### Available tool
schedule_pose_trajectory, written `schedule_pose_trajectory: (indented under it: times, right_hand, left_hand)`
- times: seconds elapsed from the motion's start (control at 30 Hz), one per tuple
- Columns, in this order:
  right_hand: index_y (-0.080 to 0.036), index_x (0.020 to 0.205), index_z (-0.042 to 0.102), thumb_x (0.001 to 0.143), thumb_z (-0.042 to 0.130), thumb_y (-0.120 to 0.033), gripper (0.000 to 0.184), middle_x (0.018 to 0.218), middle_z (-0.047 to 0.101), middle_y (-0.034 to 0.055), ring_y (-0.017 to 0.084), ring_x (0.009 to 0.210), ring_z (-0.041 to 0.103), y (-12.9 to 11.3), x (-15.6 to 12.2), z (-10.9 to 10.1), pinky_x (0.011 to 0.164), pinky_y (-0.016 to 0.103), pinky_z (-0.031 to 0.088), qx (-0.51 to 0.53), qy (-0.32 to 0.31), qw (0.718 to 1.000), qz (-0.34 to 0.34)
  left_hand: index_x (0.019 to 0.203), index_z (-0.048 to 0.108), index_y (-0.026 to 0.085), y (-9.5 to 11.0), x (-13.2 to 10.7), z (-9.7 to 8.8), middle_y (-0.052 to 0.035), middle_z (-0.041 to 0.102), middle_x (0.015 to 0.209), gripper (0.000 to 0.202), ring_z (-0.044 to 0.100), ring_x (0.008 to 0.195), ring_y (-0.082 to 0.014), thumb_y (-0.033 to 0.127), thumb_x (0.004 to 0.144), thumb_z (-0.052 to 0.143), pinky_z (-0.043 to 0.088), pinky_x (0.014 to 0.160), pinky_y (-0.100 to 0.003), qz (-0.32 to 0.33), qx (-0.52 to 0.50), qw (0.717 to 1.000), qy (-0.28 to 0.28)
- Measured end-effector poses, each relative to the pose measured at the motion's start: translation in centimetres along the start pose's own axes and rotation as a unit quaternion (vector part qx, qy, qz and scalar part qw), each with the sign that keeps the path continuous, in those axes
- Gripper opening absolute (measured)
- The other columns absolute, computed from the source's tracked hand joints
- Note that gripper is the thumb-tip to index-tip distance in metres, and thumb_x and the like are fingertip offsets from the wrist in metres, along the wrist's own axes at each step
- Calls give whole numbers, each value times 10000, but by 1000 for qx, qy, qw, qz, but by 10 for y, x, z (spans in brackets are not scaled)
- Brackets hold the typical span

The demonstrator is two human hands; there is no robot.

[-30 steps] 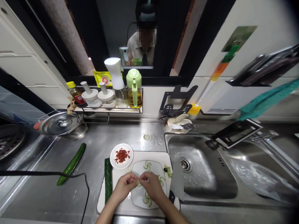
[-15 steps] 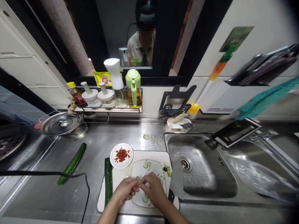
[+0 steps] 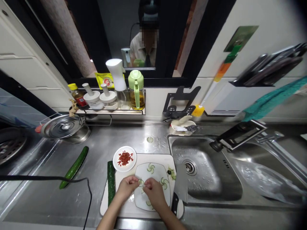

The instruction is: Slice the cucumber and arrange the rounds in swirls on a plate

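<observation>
My left hand (image 3: 127,188) and my right hand (image 3: 154,193) meet over a square white plate (image 3: 155,175) with a dark rim line. Their fingertips pinch a thin cucumber slice (image 3: 141,182) between them. Curved cucumber slices (image 3: 164,183) lie on the plate in small pinwheel groups, one partly hidden by my right hand. Under the plate is a white cutting board (image 3: 124,210). A cut cucumber (image 3: 111,183) rests along its left side. At the top left corner sits a small white dish (image 3: 115,163) of dried red berries (image 3: 125,158).
A cleaver (image 3: 181,183) lies on the board's right edge beside the sink (image 3: 211,191), near cucumber scraps (image 3: 172,173). Another cucumber (image 3: 74,167) is on the steel counter, with a black cable (image 3: 48,179) crossing in front. Seasoning jars (image 3: 109,100) stand behind, and a lidded pot (image 3: 64,127) sits left.
My hands have drawn slightly apart, the left one moving a little left and up. The cucumber slice between my fingertips now shows more clearly.
</observation>
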State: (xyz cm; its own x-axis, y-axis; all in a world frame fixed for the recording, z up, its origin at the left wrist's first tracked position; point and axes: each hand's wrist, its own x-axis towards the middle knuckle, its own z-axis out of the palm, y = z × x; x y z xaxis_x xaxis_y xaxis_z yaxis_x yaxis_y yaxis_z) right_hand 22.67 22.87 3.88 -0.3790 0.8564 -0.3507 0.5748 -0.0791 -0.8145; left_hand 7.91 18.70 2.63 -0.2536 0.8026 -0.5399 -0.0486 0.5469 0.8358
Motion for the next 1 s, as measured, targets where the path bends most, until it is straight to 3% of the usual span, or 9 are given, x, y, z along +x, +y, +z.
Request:
schedule_pose_trajectory:
  times: [0.1, 0.4, 1.0]
  right_hand:
    - [-220, 767, 498, 687, 472, -82, 162, 570, 538, -59, 130, 574, 549, 2, 1, 11, 566, 216, 385, -14, 20, 1000, 7]
    - [-222, 799, 480, 696, 473, -64, 189, 659, 539, -11, 172, 650, 530, 0, 2, 21, 582, 246, 330, -112, 67, 991, 11]
    - [-213, 901, 499, 738, 479, -99, 200, 766, 553, 39, 187, 666, 539, -5, 4, 26, 576, 263, 306, -222, 68, 972, 37]
  left_hand:
    - [702, 613, 151, -4, 5, -6, 60, 501, 530, 292, 411, 483, -72, 431, 622, 606, 302, 509, -200, 24, 85, 996, 24]
    - [691, 652, 175, 3, 6, -11, 38, 583, 583, 145, 511, 575, -116, 263, 681, 537, 336, 564, -206, 56, 200, 978, 32]
    - [676, 635, 179, 1, 15, -7, -6, 590, 699, 115, 548, 687, -136, 176, 717, 528, 376, 665, -232, 110, 296, 948, 43]
